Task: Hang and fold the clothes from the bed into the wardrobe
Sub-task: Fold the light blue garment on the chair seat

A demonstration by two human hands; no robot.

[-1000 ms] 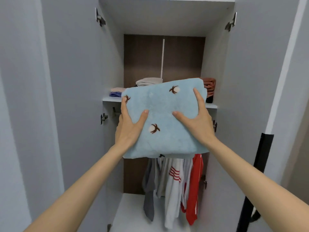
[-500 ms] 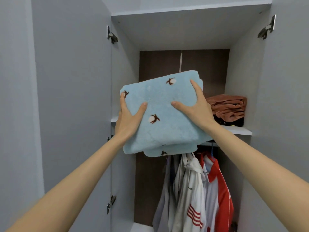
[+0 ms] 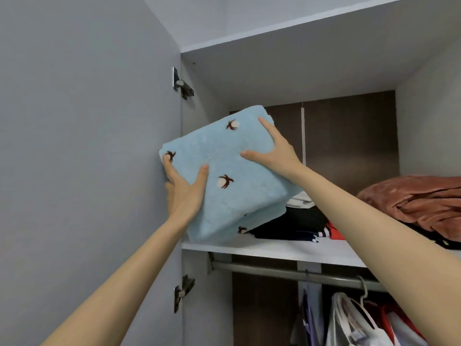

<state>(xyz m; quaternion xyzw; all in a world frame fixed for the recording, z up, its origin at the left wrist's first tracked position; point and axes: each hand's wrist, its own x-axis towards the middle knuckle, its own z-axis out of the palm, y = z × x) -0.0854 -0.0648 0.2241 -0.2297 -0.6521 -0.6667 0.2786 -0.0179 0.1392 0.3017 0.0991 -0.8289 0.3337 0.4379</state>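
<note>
blue towel [image 3: 239, 196] is tilted up at the left end of the wardrobe shelf [image 3: 287, 248], next to dark clothes [image 3: 294, 221], left hand [image 3: 184, 189] and right hand [image 3: 274, 152] each have a grip pinching its sides

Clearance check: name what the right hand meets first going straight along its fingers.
Beyond the folded blue towel it grips, the right hand likely meets the wardrobe's dark back panel; depth is unclear.
</note>
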